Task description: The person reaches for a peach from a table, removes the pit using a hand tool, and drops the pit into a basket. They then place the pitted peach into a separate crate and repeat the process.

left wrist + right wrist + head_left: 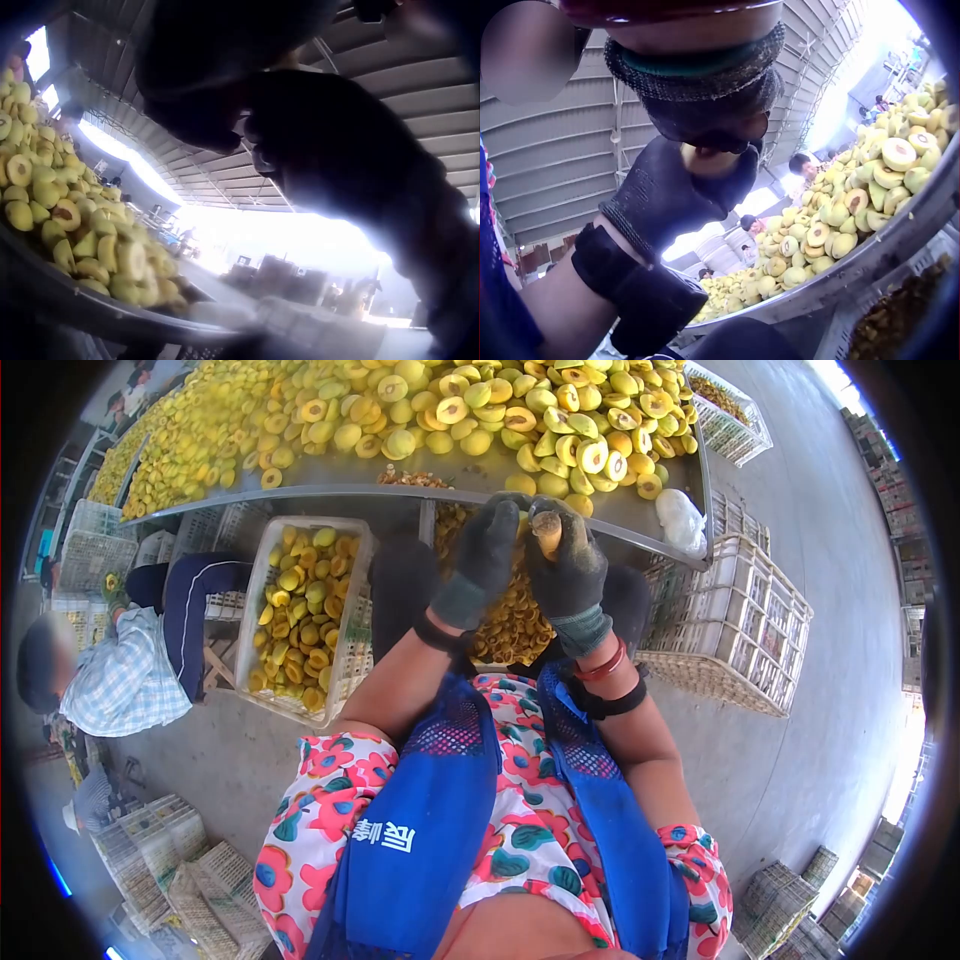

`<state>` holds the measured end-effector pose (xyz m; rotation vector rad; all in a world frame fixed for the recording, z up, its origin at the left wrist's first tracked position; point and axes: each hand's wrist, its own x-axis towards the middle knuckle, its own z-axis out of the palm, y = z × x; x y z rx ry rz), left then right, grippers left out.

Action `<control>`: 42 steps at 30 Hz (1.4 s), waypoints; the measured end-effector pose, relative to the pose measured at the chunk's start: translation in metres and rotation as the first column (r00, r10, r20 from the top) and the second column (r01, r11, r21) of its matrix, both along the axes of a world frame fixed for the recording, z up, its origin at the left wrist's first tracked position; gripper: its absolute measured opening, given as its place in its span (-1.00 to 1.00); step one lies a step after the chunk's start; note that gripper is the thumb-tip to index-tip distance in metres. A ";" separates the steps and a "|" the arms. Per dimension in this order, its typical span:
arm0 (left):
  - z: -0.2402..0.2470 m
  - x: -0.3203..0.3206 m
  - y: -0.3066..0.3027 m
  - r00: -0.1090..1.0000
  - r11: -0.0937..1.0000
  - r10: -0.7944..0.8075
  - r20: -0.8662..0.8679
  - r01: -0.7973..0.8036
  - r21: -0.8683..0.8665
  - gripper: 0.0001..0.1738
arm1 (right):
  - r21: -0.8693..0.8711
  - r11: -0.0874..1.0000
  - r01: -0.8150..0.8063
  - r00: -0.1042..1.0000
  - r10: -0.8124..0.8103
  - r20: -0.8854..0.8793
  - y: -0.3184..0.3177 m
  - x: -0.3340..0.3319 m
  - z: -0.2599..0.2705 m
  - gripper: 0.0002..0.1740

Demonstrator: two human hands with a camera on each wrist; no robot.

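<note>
Both hands wear dark gloves and meet at the near edge of the metal table. The left hand (pixel 480 555) grips a pale fruit piece (pixel 705 163), seen between the hands in the right wrist view. A short wooden handle (pixel 547 534) stands up from the curled fingers of the right hand (pixel 574 575); its working end is hidden. In the left wrist view the hands are dark silhouettes close together. Halved yellow-green fruit (pixel 450 410) lies heaped on the table (pixel 330 472) beyond them.
Below the hands is a container of brown-yellow fruit bits (pixel 510 622). A white crate (pixel 345 685) of fruit halves stands left, near a seated person (pixel 130 675). Stacked crates (pixel 735 620) stand right, and a white plastic bag (pixel 681 522) lies on the table's right corner.
</note>
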<state>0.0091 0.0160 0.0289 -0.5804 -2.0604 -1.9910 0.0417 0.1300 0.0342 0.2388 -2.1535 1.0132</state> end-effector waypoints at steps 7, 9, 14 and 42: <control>0.008 -0.004 -0.006 0.982 0.996 0.027 0.187 -0.043 0.083 -0.45 | -0.131 0.981 -0.145 0.985 0.155 0.074 -0.016 0.027 -0.003 -0.65; 0.011 -0.008 -0.014 0.998 0.999 0.040 0.057 -0.040 0.003 -0.47 | -0.152 0.977 -0.149 0.974 0.171 0.146 -0.015 0.029 -0.006 -0.68; 0.011 -0.004 -0.020 0.968 0.956 -0.175 0.181 0.123 0.265 -0.72 | -0.137 0.969 -0.207 0.902 0.243 0.356 -0.004 0.029 -0.013 -0.75; -0.006 0.005 -0.020 0.973 0.983 -0.037 0.229 -0.005 0.181 -0.38 | -0.703 0.706 -0.084 0.325 0.686 0.650 -0.008 0.038 -0.004 -0.83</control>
